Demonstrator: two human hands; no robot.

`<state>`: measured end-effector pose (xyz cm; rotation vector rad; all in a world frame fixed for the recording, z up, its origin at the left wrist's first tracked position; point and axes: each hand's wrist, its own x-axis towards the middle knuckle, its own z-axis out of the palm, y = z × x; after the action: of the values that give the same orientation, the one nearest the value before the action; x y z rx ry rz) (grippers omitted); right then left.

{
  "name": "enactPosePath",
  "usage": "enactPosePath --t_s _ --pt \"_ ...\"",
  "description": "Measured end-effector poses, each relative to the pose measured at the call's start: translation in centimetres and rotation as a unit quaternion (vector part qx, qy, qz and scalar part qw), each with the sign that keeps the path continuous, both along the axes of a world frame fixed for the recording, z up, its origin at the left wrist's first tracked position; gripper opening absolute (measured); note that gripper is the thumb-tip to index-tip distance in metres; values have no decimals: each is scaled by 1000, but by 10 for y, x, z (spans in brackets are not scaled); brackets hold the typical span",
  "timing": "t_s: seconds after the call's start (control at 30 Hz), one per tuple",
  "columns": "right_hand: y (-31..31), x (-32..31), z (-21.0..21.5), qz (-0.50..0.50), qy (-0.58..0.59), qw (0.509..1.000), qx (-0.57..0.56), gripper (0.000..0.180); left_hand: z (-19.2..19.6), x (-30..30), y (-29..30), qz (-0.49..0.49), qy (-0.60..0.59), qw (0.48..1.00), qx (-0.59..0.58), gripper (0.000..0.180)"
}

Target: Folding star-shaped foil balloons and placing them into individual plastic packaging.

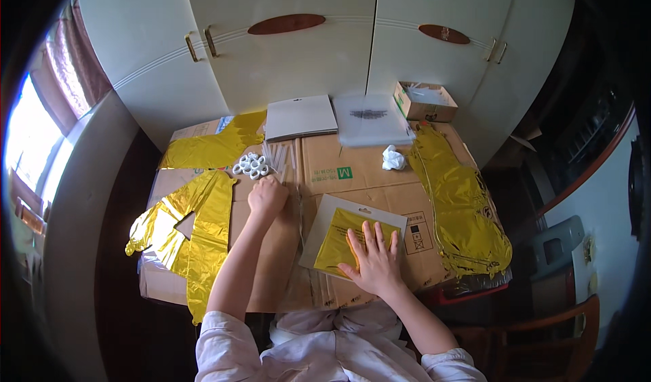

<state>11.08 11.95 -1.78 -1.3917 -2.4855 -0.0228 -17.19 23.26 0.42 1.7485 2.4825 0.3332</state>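
Observation:
My right hand (376,263) lies flat with its fingers spread. It presses on a folded gold foil balloon (332,243), which rests on a pale card with a hang hole (314,246). My left hand (268,197) is closed at the near end of a bunch of clear straws (277,155); what its fingers hold, if anything, is hidden. Just beyond it sits a cluster of small white ribbon rolls (251,166). Flat gold foil balloons lie at the left, one nearer (209,229) and one farther (213,145).
More gold foil balloons (464,212) are piled along the right edge of the cardboard-covered table (271,273). A stack of pale cards (302,117) and clear plastic bags (373,128) sit at the back. Nearby are a crumpled white wad (392,157) and a small box (426,103).

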Motion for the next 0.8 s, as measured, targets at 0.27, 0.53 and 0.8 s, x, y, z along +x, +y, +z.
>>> enactPosePath --t_s 0.27,0.53,0.8 --pt "-2 -1 2 25 1 999 -21 88 32 13 -164 -172 -146 971 74 13" --pt "-2 1 8 29 -3 999 -36 93 28 47 -242 -207 -205 952 100 11" --pt "-2 1 6 31 2 999 -23 88 10 49 -240 -215 -127 952 176 12"
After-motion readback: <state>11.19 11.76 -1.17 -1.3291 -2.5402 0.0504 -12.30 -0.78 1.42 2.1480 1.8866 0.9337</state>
